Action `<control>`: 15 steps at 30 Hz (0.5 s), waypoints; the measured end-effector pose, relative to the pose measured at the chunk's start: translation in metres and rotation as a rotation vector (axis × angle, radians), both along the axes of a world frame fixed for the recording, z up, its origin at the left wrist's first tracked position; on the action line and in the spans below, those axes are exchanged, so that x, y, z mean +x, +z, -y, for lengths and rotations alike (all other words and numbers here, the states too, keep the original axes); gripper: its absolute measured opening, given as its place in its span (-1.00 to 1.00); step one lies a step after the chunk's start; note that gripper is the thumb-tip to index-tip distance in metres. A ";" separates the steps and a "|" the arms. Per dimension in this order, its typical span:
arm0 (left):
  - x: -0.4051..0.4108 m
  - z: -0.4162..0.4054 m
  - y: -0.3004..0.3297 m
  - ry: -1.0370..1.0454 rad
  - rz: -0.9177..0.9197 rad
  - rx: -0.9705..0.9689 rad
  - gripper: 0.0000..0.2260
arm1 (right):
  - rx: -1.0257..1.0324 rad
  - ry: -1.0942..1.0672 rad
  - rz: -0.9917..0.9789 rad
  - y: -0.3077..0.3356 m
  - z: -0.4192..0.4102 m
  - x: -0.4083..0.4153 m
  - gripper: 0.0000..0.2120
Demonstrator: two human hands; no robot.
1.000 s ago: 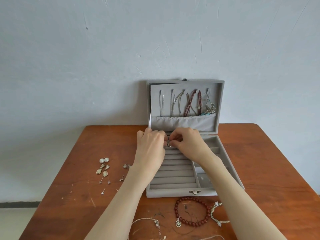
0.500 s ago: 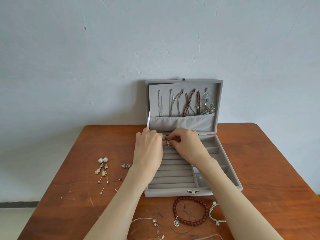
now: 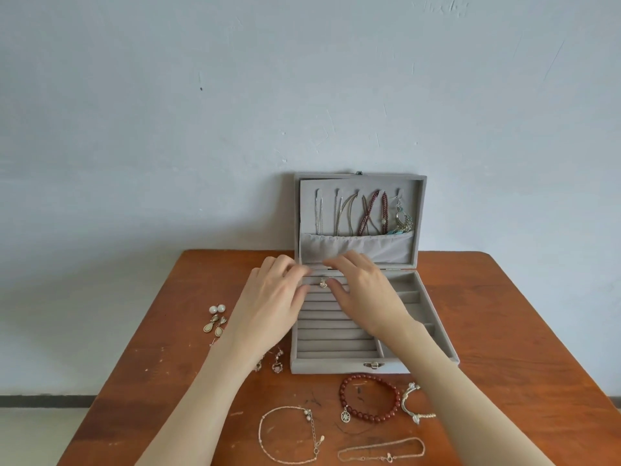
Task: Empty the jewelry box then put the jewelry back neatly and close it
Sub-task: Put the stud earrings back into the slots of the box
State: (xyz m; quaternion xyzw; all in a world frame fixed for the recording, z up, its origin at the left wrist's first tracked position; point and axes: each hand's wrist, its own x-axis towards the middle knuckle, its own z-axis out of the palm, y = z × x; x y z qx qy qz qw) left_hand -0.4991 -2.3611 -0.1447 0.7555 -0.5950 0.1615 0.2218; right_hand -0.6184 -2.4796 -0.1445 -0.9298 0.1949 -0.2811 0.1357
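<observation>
Nearest to me on the wooden table (image 3: 504,297) lie two thin chain bracelets (image 3: 289,435), one to the left and a paler one (image 3: 381,451) to its right. Just beyond them sit a red bead bracelet (image 3: 369,396) with a small round charm and, to its right, a silver bangle (image 3: 415,403) partly under my right forearm. Past these stands the grey jewelry box (image 3: 349,366), open, its clasp facing me. Its base holds padded ring rolls on the left and small square compartments on the right; what the compartments hold I cannot tell. A small ring (image 3: 323,282) sits seated in the far ring roll. My left hand (image 3: 272,297) and right hand (image 3: 363,290) hover over that far row on either side of the ring, fingers loosely spread and holding nothing. Left of the box, pearl studs (image 3: 217,309) and drop earrings (image 3: 214,326) rest on the wood, with more small earrings (image 3: 278,359) near the box's front left corner. Farthest, the upright lid (image 3: 421,223) leans against the pale wall, necklaces and bracelets (image 3: 366,213) hanging into its fabric pocket.
</observation>
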 end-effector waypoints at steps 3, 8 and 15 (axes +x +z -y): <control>0.018 -0.023 0.002 0.044 0.019 0.020 -0.79 | -0.056 0.061 0.006 0.006 -0.016 0.009 -0.76; 0.061 -0.059 -0.008 0.218 -0.100 0.032 -0.81 | -0.082 0.168 -0.015 0.005 -0.047 0.038 -0.78; 0.091 -0.081 -0.023 0.313 -0.481 0.061 -0.83 | 0.052 0.205 -0.187 -0.009 -0.072 0.088 -0.74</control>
